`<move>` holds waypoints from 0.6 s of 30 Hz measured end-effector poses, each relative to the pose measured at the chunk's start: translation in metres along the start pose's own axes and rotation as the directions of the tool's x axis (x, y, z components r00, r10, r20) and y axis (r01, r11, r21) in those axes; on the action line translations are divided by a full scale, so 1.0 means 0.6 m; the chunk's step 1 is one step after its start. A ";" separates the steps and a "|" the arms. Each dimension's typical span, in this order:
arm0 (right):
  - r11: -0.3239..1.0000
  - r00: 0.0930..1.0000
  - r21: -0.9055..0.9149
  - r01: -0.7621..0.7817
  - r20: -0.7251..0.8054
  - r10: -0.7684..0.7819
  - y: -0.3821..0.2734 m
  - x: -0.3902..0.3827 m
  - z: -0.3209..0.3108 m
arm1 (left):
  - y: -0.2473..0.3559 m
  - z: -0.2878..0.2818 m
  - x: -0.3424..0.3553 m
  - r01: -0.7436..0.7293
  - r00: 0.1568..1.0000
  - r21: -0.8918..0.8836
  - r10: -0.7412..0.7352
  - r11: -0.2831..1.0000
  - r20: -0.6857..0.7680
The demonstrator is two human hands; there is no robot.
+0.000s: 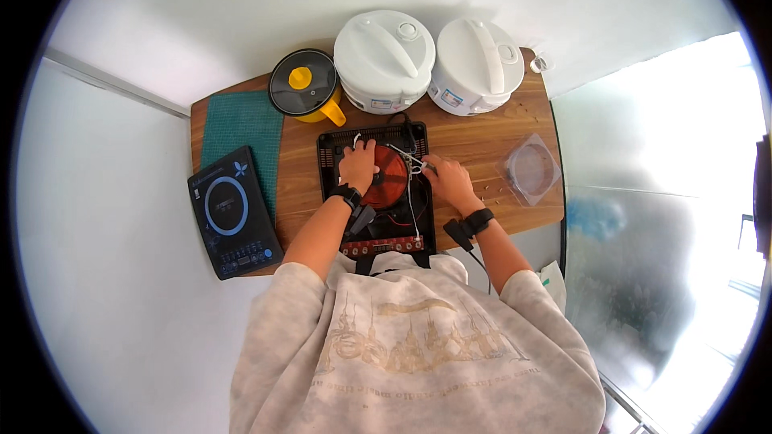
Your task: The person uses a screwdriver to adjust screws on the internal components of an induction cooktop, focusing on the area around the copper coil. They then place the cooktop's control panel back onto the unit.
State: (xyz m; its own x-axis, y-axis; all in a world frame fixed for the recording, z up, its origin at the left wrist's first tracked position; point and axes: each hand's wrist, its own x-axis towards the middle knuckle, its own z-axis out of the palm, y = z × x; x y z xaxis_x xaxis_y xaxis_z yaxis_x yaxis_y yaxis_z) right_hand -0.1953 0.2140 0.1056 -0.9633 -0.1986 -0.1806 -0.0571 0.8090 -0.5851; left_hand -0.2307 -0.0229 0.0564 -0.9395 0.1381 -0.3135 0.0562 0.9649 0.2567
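Nearest the person's shirt (pixel 418 337), a red control board (pixel 354 248) with a row of round buttons is lying along the front of an opened black induction-cooker base (pixel 426 229). A white wire (pixel 415 221) is running back from the board beside the copper-red induction coil (pixel 392 185), which is sitting in the middle of that base.

The left hand (pixel 359 167) is spreading bent fingers over the coil's left side, thumb toward its centre; whether it is gripping or merely steadying, I cannot tell. The right hand (pixel 452 183) is curling its fingers in beside the white leads (pixel 407 155) at the coil's right edge; what it is pinching, if anything, I cannot tell.

Working well here probably means keeping the left hand's pressure light and even, guiding the leads without tugging their joints, and keeping the wire from snagging under the coil.

Farther out, a black cooktop panel (pixel 256 225) is partly covering a green mat (pixel 241 124) on the left, and a clear plastic box (pixel 532 170) is lying to the right. At the back, a yellow-handled pot (pixel 305 92) is standing beside two white rice cookers (pixel 386 56).
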 end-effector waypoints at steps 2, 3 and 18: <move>0.995 0.999 -0.098 0.020 0.037 -0.016 -0.003 0.010 -0.014 | 0.001 0.002 0.000 0.020 1.000 -0.025 -0.021 0.999 -0.018; 0.994 0.999 -0.102 0.045 0.027 -0.042 -0.002 0.014 -0.017 | 0.002 0.002 0.000 0.028 0.999 -0.024 -0.028 0.999 -0.017; 0.976 0.992 -0.177 0.128 0.035 -0.123 -0.006 0.038 -0.022 | 0.008 -0.007 0.001 0.077 0.996 -0.036 -0.075 0.996 0.054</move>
State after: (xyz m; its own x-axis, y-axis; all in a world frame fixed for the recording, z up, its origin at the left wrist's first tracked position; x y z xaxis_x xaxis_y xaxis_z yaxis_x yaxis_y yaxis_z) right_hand -0.2205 0.2138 0.1143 -0.9390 -0.3164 -0.1349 -0.2254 0.8622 -0.4537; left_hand -0.2324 -0.0189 0.0611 -0.9213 0.0773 -0.3810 -0.0284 0.9641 0.2642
